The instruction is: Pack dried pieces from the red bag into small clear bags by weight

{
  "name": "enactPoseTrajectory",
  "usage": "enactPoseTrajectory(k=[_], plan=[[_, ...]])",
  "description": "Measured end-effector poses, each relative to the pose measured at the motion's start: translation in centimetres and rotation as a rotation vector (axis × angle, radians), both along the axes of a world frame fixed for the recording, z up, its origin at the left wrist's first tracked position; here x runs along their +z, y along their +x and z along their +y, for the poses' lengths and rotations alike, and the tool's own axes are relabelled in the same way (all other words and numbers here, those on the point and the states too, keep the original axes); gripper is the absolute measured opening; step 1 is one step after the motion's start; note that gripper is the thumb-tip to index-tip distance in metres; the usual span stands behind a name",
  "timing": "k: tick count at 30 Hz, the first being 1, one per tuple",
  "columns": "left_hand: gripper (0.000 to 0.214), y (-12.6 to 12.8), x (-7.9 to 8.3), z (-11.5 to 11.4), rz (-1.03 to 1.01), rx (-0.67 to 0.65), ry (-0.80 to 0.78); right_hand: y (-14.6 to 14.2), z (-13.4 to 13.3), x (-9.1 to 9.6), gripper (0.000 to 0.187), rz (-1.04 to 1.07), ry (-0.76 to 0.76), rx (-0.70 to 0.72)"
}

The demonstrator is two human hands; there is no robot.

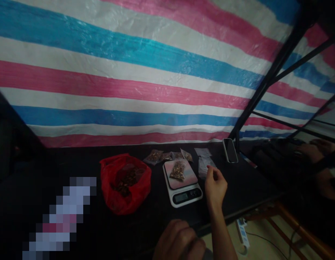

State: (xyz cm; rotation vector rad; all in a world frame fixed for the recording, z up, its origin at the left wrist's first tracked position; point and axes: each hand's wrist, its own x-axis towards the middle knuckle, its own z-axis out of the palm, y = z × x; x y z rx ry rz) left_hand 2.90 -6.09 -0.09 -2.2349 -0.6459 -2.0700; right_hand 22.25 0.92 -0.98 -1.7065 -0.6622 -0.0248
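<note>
A small clear bag of brown dried bits (pixel 177 170) rests on the plate of a white kitchen scale (pixel 171 200). To the right of the scale, my right hand (pixel 216 186) is raised with its fingers curled together, the tips over a stack of clear plastic bags (pixel 203 168). Whether those fingers pinch a bag cannot be made out. My left hand (pixel 179 240) is closed at the bottom edge, in front of the scale; whatever it may hold is hidden. Left of the scale stands an open red plastic bag (pixel 109 202) with dark brown dried pieces (pixel 126 182) inside.
Several filled clear bags (pixel 154 156) lie behind the scale on the black table (pixel 83 166). A phone (pixel 230 150) leans near a dark frame post. Striped sheeting (pixel 129 86) rises behind. A power strip (pixel 242 233) is below, and another person's arm (pixel 322 177) shows at right.
</note>
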Motion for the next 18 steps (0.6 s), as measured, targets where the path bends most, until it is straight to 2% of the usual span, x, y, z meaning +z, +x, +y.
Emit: enactPoseTrajectory(k=[4,8,11,15,18], plan=[[0.027,-2.1,0.9,1.5,0.210,-0.169,0.084,0.1,0.4,0.0,0.060,0.007,-0.064,0.071],[0.028,-1.9,0.1,1.5,0.270,-0.173,0.092,0.0,0.9,-0.4,0.064,0.007,-0.156,0.198],[0.028,-1.5,-0.7,1.6,0.273,-0.020,0.012,-0.2,1.1,-0.5,0.065,0.006,-0.203,0.277],[0.030,-1.7,-1.1,3.2,0.390,0.298,-0.355,-0.4,0.8,-0.2,0.071,0.001,-0.247,0.310],[0.034,-1.7,-1.2,4.7,0.479,0.382,-0.554,-0.4,0.6,0.1,0.073,-0.006,-0.266,0.320]])
